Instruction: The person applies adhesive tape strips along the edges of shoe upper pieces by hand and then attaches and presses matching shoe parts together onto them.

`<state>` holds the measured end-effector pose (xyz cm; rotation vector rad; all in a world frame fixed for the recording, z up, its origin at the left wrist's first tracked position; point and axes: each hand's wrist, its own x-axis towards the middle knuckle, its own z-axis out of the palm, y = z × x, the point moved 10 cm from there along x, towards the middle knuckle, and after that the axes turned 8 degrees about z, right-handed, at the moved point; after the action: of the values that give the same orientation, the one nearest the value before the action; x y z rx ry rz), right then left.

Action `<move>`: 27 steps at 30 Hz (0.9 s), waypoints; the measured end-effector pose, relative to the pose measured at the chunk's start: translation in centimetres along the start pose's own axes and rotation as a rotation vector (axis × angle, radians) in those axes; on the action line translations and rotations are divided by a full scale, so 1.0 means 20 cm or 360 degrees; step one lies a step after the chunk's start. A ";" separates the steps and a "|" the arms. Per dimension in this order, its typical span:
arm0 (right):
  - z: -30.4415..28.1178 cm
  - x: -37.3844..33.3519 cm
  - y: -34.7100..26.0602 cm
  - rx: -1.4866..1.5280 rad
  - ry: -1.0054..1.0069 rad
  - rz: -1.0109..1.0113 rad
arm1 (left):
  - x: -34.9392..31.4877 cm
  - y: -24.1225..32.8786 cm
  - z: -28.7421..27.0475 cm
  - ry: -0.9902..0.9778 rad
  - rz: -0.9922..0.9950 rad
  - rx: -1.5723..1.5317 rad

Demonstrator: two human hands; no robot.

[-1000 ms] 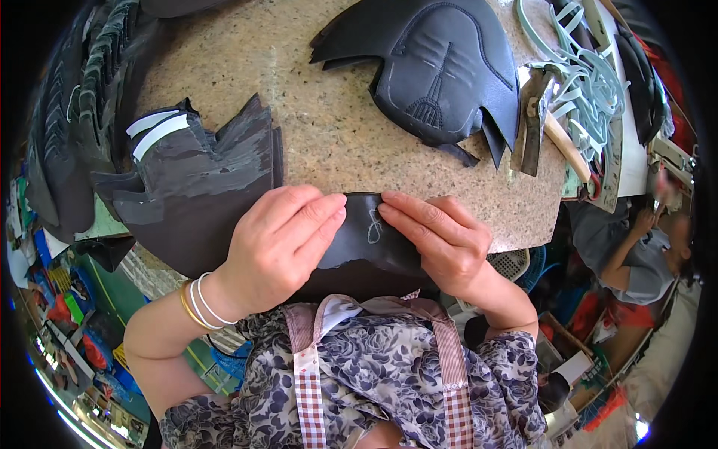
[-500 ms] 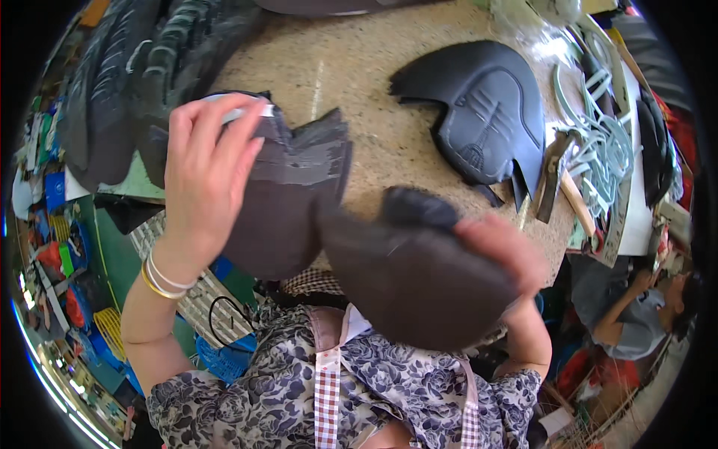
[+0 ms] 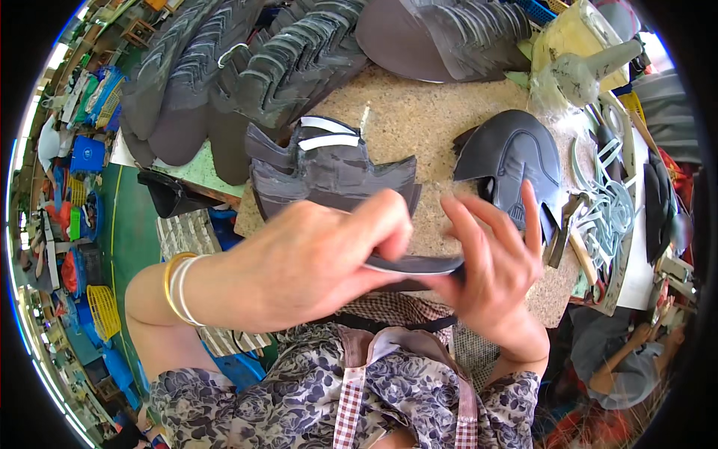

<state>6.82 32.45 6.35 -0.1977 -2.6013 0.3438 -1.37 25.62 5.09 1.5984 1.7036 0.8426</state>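
Note:
Between my hands is a dark shoe-upper piece (image 3: 419, 265), seen nearly edge-on with a pale strip along its edge. My left hand (image 3: 310, 258) is closed on its left end, thumb and curled forefinger slightly blurred. At its right end, my right hand (image 3: 493, 262) grips with the thumb side while the other fingers spread upward. Beyond my left hand, dark upper pieces (image 3: 336, 176) lie overlapped on the table, two white strips (image 3: 329, 141) on the top one. A black stitched shoe upper (image 3: 516, 161) rests beyond my right hand.
Fanned rows of dark upper pieces (image 3: 299, 67) cover the far left, with another stack (image 3: 419, 37) at the back. On the right are a hammer (image 3: 565, 232), tangled pale strips (image 3: 609, 202) and a plastic-wrapped container (image 3: 576, 60). Another person (image 3: 617, 359) sits at lower right.
The upper piece in my right hand has swung up edge-on between both hands. My left hand has left the pieces on the table and taken its left end. The view has shifted.

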 end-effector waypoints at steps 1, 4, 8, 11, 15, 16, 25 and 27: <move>0.02 0.01 0.03 0.0025 -0.0041 -0.0050 | -0.01 -0.03 0.04 -0.0002 -0.0036 -0.0274; 0.05 -0.14 0.02 0.0367 -0.0433 -0.0278 | -0.01 -0.12 0.28 -0.0382 -0.0076 -0.1424; 0.07 -0.19 0.03 0.0587 -0.0570 -0.0200 | -0.05 -0.19 0.63 -0.0905 -0.0455 -0.1772; 0.11 -0.26 0.11 0.0707 -0.0587 -0.0075 | -0.01 -0.17 0.66 -0.1088 -0.0371 -0.1264; 0.24 -0.42 0.28 0.0362 -0.0530 0.0356 | 0.17 -0.14 0.28 0.0020 0.0369 0.0123; 0.25 -0.45 0.26 0.0336 -0.0540 0.0400 | 0.20 -0.09 0.22 0.0253 0.0588 0.0357; 0.21 -0.47 0.30 0.0030 -0.0037 0.0305 | 0.22 -0.08 0.54 0.0228 0.0841 0.1015; 0.21 -0.48 0.33 0.0054 -0.0067 0.0318 | 0.24 -0.10 0.51 0.0259 0.0829 0.0970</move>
<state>13.50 35.94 -3.60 -0.4450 -2.6208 0.4666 5.56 30.56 -2.57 2.5202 1.7846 0.7372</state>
